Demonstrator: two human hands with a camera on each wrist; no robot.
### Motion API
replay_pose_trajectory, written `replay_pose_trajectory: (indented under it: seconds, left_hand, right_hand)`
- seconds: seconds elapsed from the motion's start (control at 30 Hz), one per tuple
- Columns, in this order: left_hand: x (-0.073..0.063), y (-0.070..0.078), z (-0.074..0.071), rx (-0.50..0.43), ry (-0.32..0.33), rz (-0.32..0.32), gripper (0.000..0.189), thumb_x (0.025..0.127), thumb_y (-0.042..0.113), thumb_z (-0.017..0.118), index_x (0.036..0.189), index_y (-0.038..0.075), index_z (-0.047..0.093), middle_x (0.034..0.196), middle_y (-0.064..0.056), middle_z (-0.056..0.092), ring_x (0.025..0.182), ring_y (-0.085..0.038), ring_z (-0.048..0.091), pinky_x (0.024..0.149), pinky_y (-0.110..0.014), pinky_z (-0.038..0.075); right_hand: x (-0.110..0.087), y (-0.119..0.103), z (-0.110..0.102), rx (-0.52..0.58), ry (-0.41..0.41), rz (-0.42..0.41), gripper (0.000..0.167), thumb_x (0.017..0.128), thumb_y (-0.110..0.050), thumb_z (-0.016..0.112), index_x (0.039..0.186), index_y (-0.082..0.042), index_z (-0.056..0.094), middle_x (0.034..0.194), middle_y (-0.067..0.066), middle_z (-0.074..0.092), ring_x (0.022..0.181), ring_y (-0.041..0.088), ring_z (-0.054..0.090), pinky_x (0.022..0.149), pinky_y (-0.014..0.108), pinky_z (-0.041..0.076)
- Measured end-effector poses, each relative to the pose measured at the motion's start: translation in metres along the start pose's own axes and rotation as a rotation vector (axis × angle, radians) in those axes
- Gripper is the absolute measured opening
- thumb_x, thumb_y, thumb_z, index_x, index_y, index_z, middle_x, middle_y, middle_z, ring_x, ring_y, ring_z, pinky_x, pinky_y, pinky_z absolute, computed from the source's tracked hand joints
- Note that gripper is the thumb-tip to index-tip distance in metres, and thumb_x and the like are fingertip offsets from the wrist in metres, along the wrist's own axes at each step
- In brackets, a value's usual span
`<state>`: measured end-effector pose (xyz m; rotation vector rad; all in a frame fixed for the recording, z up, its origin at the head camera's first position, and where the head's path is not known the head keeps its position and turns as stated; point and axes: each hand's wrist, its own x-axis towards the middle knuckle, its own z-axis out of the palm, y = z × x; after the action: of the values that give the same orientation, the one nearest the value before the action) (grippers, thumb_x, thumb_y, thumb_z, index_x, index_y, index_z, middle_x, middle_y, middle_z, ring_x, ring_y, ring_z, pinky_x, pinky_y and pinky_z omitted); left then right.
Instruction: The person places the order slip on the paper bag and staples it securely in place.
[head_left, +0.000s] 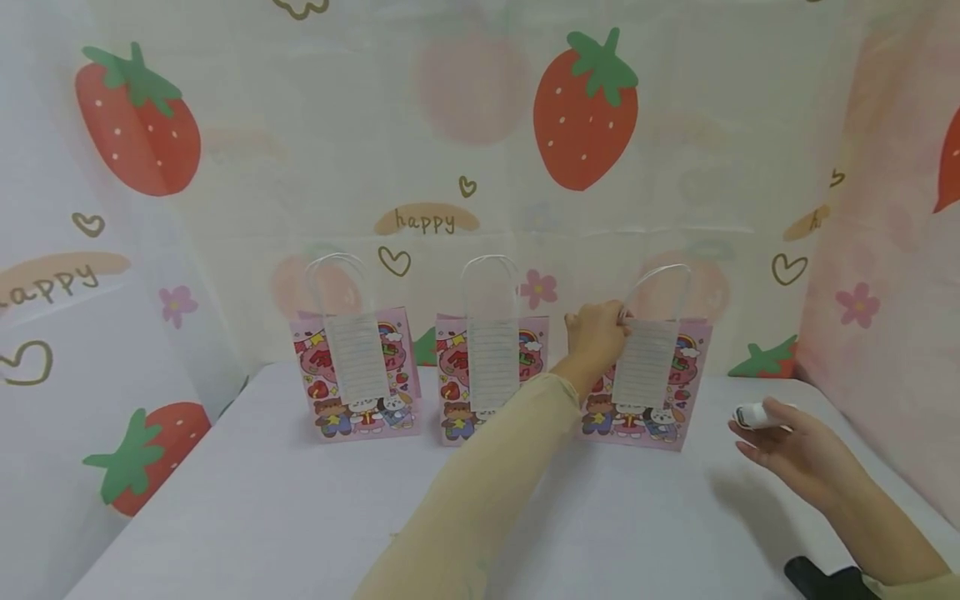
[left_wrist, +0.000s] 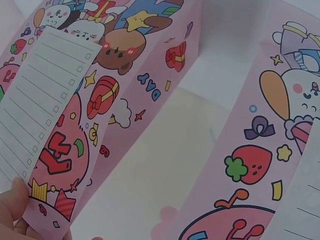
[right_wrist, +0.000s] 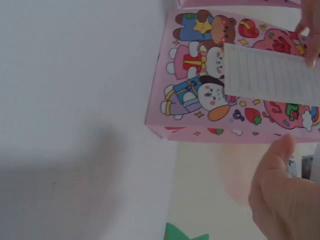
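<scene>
Three pink cartoon-print paper gift bags stand upright in a row in the head view, and a lined white paper slip hangs on each front. At the right bag (head_left: pixel 693 375), my left hand (head_left: pixel 596 337) pinches the top left edge. In the left wrist view its thumb presses the lined slip (left_wrist: pixel 47 95) against that bag. To the right of this bag, raised above the table, my right hand (head_left: pixel 806 454) holds a small white object (head_left: pixel 757 415) with a dark-marked end. Its exact kind is unclear, and fingers partly hide it in the right wrist view.
The left bag (head_left: pixel 412 392) and the middle bag (head_left: pixel 450 333) stand beside it, with white loop handles upright. My left sleeve (head_left: pixel 480 483) partly covers the middle bag. Behind the white table (head_left: pixel 262 517) hangs a strawberry-print cloth (head_left: pixel 337 150).
</scene>
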<state>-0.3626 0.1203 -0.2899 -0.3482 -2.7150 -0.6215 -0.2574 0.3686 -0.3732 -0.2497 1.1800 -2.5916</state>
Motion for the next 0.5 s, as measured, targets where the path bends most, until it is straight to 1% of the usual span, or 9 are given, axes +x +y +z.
replay_pose_trajectory:
  seconds: [0.1, 0.2, 0.4, 0.47, 0.5]
  left_hand:
    - [-0.001, 0.000, -0.001, 0.002, 0.003, 0.006, 0.010, 0.092, 0.031, 0.065, 0.099, 0.025, 0.070, 0.094, 0.013, 0.070, 0.088, -0.007, 0.057, 0.077, -0.026, 0.031]
    - [-0.001, 0.001, -0.001, 0.009, 0.003, 0.009, 0.010, 0.092, 0.031, 0.066, 0.098, 0.025, 0.070, 0.093, 0.013, 0.070, 0.087, -0.008, 0.057, 0.077, -0.026, 0.031]
    - [0.000, 0.000, -0.001, 0.011, -0.006, 0.012, 0.010, 0.092, 0.031, 0.065, 0.099, 0.025, 0.069, 0.092, 0.013, 0.070, 0.088, -0.008, 0.057, 0.079, -0.027, 0.033]
    - [0.000, 0.000, -0.001, 0.013, -0.010, 0.009, 0.010, 0.092, 0.031, 0.064, 0.099, 0.025, 0.069, 0.093, 0.013, 0.070, 0.089, -0.008, 0.057, 0.080, -0.027, 0.033]
    - [0.000, 0.000, -0.001, 0.014, -0.011, 0.007, 0.010, 0.093, 0.031, 0.064, 0.099, 0.025, 0.069, 0.094, 0.013, 0.070, 0.090, -0.008, 0.058, 0.080, -0.027, 0.034]
  right_hand:
    - [0.003, -0.001, 0.003, -0.054, -0.044, -0.011, 0.023, 0.106, -0.013, 0.033, 0.105, -0.006, 0.055, 0.104, 0.014, 0.058, 0.099, 0.029, 0.065, 0.083, 0.034, 0.052]
    - [0.006, -0.001, 0.006, -0.099, -0.069, -0.057, 0.026, 0.105, -0.009, 0.035, 0.106, -0.006, 0.060, 0.103, 0.011, 0.063, 0.099, 0.026, 0.067, 0.081, 0.032, 0.053]
    - [0.011, -0.005, 0.014, -0.118, -0.102, -0.149, 0.027, 0.103, -0.001, 0.036, 0.109, -0.008, 0.061, 0.105, 0.009, 0.066, 0.098, 0.026, 0.068, 0.080, 0.033, 0.053]
    - [0.012, -0.006, 0.017, -0.124, -0.101, -0.163, 0.025, 0.103, 0.000, 0.037, 0.109, -0.007, 0.061, 0.105, 0.009, 0.066, 0.098, 0.026, 0.068, 0.080, 0.033, 0.053]
    - [0.012, -0.006, 0.019, -0.135, -0.088, -0.166, 0.024, 0.103, -0.001, 0.039, 0.110, -0.007, 0.060, 0.105, 0.009, 0.066, 0.098, 0.026, 0.068, 0.080, 0.033, 0.054]
